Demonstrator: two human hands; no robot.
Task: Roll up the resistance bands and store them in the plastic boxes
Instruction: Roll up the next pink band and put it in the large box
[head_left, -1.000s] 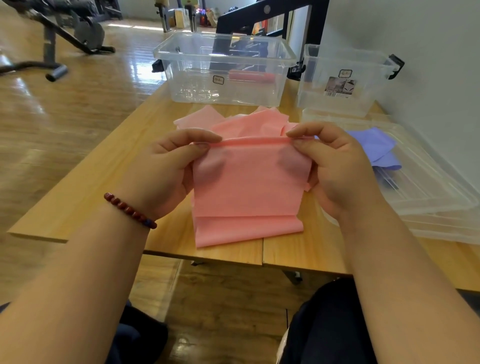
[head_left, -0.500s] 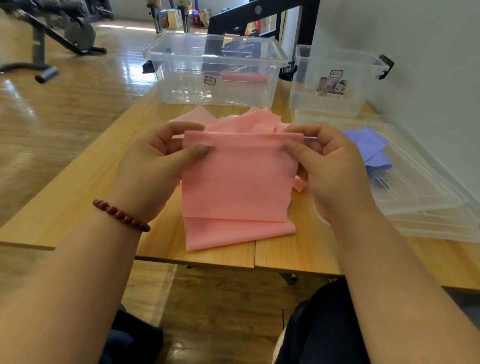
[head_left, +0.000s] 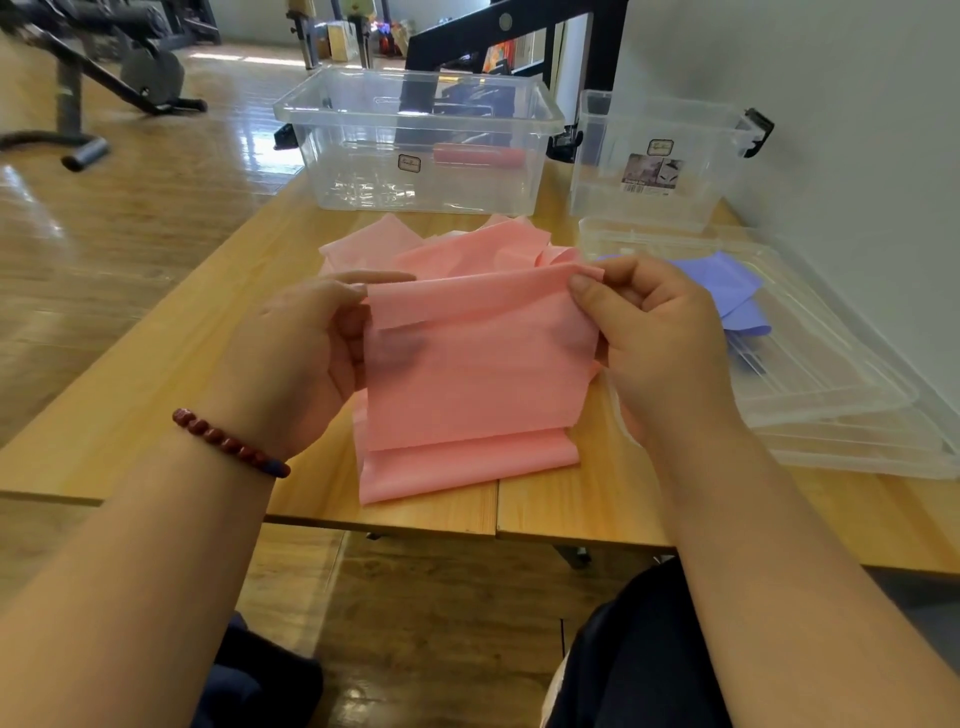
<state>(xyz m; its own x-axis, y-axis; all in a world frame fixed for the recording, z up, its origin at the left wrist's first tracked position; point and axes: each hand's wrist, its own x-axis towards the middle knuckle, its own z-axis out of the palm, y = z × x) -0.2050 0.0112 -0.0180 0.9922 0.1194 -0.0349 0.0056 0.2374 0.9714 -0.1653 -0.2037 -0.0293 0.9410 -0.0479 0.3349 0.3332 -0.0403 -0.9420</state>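
While both hands held the thin salmon-pink rubber resistance band (head_left: 478, 379) up by its top edge, the roll had barely been started. The left hand (head_left: 306, 358) pinched the left corner between thumb and fingers, and the right hand (head_left: 660, 343) pinched the right corner. The band's lower length hung down onto the pale wooden table (head_left: 130, 410) near its front edge. More pink band lay bunched behind, toward the large clear plastic box (head_left: 363, 182), where a pink rolled band (head_left: 478, 156) already lay. A smaller clear plastic box (head_left: 613, 197) stood to its right. A lilac band (head_left: 727, 291) lay on the stacked clear plastic lids (head_left: 831, 400).

To roll it well, the first turn probably needed to be narrow and square to the band's long sides, with both hands turning together at one height. The turned-over flap sloped, deeper at the left, so rolling on from there would likely have made a cone; levelling it first seemed wise. Rubber this thin would probably stretch, so a light sideways pull was safer than a hard one.

Half a second earlier the top edge had run straight and level between the hands. By this moment the flap had dropped toward the person on the left side. The boxes, lids and lilac band showed no change.
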